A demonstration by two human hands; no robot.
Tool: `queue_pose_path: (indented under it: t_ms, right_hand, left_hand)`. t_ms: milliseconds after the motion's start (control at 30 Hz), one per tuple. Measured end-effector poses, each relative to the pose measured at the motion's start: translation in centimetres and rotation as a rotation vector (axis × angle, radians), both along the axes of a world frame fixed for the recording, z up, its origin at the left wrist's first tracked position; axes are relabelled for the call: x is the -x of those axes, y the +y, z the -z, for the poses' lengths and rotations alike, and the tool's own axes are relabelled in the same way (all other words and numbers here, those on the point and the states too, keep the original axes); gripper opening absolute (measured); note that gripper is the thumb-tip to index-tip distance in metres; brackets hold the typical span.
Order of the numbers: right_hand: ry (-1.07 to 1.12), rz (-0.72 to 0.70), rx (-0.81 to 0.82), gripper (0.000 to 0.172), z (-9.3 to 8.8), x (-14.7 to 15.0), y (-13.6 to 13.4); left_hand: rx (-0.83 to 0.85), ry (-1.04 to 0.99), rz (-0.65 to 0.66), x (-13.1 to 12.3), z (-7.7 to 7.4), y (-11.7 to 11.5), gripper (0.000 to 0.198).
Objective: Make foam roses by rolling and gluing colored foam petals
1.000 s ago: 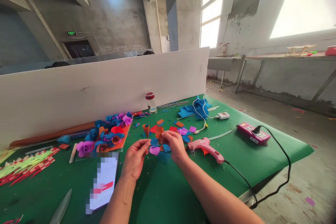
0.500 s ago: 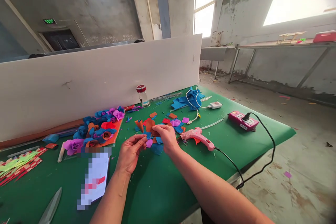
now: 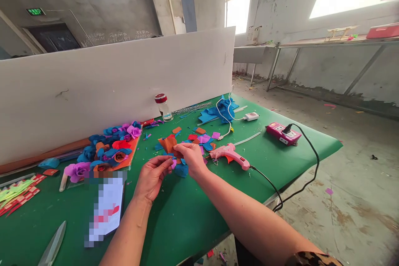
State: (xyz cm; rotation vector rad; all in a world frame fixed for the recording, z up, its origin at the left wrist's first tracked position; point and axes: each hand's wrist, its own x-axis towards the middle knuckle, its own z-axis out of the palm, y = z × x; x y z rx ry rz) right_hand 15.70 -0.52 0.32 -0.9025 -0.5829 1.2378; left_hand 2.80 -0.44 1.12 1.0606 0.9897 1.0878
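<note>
My right hand (image 3: 192, 158) pinches an orange foam petal piece (image 3: 170, 144) just above the green table (image 3: 193, 216). My left hand (image 3: 151, 176) hovers beside it, fingers curled with thumb and fingertips together near a small purple scrap; what it holds is too small to name. Loose blue, purple, red and orange foam petals (image 3: 204, 139) lie scattered under and behind both hands. A pink hot glue gun (image 3: 230, 156) rests right of my right hand, its black cord running off the table edge.
Finished foam roses (image 3: 107, 149) are piled at the left. A phone (image 3: 106, 208) lies near the front left, and a blade (image 3: 52, 245) beside it. A small jar (image 3: 162, 106) stands by the white divider board (image 3: 118, 79). A pink power strip (image 3: 283, 133) sits at the right.
The view has tilted down and shifted left. My right hand has drawn the orange piece leftward toward my left hand. The glue gun has not moved on the table.
</note>
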Motion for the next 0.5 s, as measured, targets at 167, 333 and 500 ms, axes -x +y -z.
queue_pose_path:
  t_ms: [167, 333, 500]
  right_hand:
    - [-0.008, -0.007, 0.023, 0.016, 0.36, -0.11, 0.19]
    - [0.010, -0.013, 0.037, 0.016, 0.40, -0.11, 0.22]
    - [0.017, -0.020, 0.037, 0.016, 0.37, -0.11, 0.21]
  left_hand:
    - [-0.013, 0.014, -0.002, 0.05, 0.06, 0.04, 0.036]
    - [-0.032, 0.015, 0.002, 0.34, 0.54, 0.28, 0.034]
    - [-0.040, 0.023, 0.008, 0.44, 0.75, 0.41, 0.034]
